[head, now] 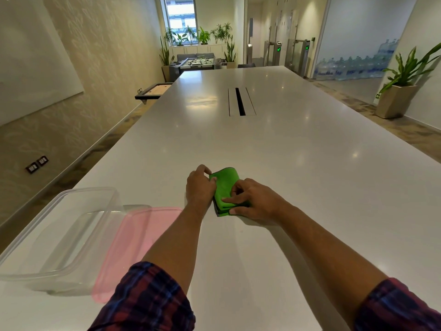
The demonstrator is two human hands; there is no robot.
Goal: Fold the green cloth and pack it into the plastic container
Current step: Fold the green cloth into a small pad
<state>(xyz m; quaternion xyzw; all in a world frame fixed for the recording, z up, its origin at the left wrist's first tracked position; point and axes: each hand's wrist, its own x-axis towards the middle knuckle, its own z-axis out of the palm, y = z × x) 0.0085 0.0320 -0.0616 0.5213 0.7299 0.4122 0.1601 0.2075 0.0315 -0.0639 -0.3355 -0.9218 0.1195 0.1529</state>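
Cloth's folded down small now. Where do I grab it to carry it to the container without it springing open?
Pinch the green cloth across its near end, where the stacked layer edges show by the right hand, coming from above. Clamping those loose edges should keep the layers together; the far end looks like a rounded closed fold. The plastic container sits open to the left.

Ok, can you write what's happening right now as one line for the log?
stage: folding | green cloth: small bundle on table | left hand, right hand: both on cloth | plastic container: empty | pink lid: off
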